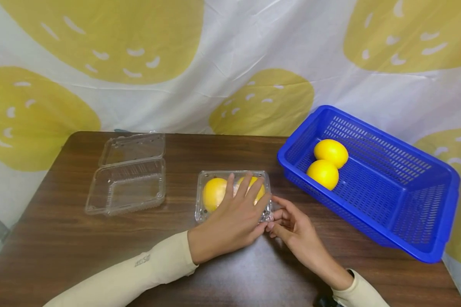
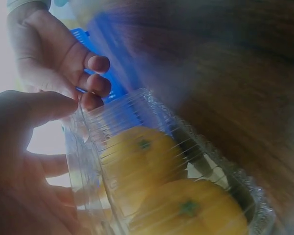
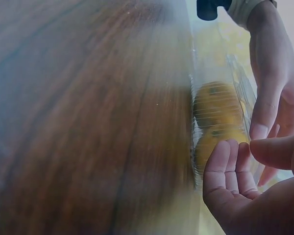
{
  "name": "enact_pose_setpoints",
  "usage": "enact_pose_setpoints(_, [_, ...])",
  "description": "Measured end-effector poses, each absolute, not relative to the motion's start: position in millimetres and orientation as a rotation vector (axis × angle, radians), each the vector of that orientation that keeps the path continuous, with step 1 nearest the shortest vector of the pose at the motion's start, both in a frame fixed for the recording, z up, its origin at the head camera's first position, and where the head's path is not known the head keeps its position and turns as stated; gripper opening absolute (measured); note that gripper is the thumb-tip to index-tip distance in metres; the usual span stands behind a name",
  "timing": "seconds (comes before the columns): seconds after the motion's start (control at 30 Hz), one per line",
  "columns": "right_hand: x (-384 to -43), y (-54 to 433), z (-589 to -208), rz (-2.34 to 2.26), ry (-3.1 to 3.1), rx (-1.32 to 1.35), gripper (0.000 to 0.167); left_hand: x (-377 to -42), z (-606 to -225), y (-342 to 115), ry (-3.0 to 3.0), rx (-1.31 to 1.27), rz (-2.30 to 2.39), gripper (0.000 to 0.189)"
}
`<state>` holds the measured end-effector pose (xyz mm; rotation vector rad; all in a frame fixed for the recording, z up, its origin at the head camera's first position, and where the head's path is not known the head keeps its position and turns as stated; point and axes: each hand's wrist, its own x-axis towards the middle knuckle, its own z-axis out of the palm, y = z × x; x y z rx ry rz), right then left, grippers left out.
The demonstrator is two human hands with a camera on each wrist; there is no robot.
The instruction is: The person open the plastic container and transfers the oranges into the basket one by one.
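A clear plastic clamshell box [image 1: 201,215] with its lid down stands mid-table. Inside lie two yellow citrus fruits [image 2: 143,152], whose green stem ends show in the left wrist view. My left hand [image 1: 234,217] rests across the lid, fingers straight and spread, its thumb reaching the near right corner. At that same corner my right hand [image 1: 297,232] pinches the box's rim between thumb and curled fingers, the index finger stretched along the right side. Both thumb tips nearly meet there in the right wrist view.
An open, empty clamshell box [image 1: 136,187] sits to the left, lid [image 1: 134,149] folded back. On the right stands a blue slotted basket [image 1: 369,232] holding two more yellow fruits [image 1: 322,174]. A fruit-patterned cloth [image 1: 246,47] hangs behind the wooden table [image 1: 223,277].
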<state>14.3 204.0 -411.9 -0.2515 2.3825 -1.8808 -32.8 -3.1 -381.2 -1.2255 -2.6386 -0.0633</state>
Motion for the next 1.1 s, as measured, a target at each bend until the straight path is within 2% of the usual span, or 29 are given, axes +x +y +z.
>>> enact_pose_setpoints(0.4, [15, 205, -410, -1.906, 2.383, -0.211, 0.062, -37, -376, 4, -2.6, -1.278, 0.036, 0.053])
enact_pose_setpoints(0.77, [15, 206, -412, -1.893, 2.394, -0.173, 0.058, -47, -364, 12, -2.668, -1.388, 0.169, 0.061])
enact_pose_setpoints(1.1, [16, 206, -411, -1.899, 2.394, -0.134, 0.055, -61, -356, 8, -2.828, -1.42, 0.152, 0.076])
